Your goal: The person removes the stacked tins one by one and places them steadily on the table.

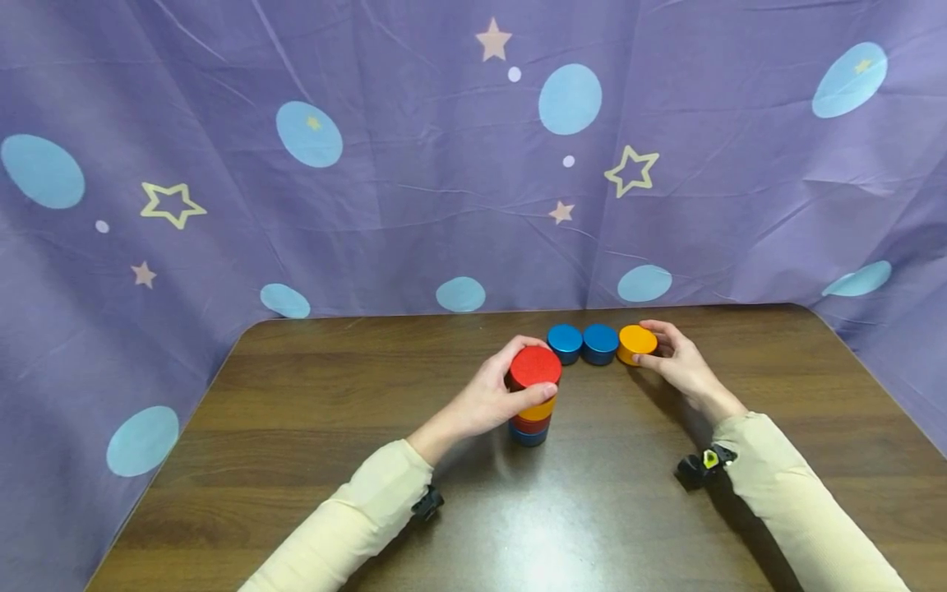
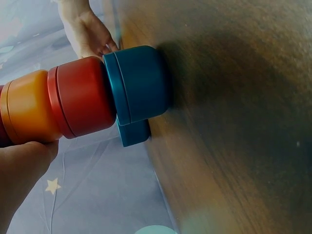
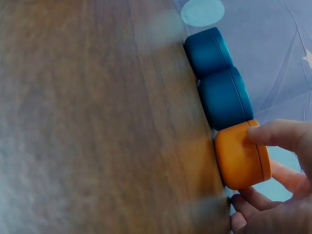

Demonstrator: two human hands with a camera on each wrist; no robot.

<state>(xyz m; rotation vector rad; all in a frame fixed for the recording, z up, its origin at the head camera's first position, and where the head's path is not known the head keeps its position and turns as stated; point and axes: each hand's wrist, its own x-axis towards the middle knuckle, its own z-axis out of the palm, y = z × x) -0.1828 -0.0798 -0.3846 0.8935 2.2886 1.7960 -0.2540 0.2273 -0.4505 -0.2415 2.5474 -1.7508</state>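
Note:
My left hand (image 1: 491,393) grips the upper part of a stack of round lidded tins, thumb on the near side. A red tin (image 1: 535,366) tops the stack. Under it come an orange tin (image 2: 34,105), another red tin (image 2: 85,97) and a blue tin (image 2: 141,83) at the bottom, by the tabletop. Farther back, my right hand (image 1: 684,362) holds a separate orange tin (image 3: 241,156) between thumb and fingers. That tin stands at the right end of a row, beside two blue tins (image 1: 600,344) (image 1: 565,344).
The brown wooden table (image 1: 333,386) extends to both sides and in front of the stack. Behind its far edge hangs a purple curtain (image 1: 414,205) with stars and blue ovals. A small black device (image 1: 695,470) is strapped under the right sleeve.

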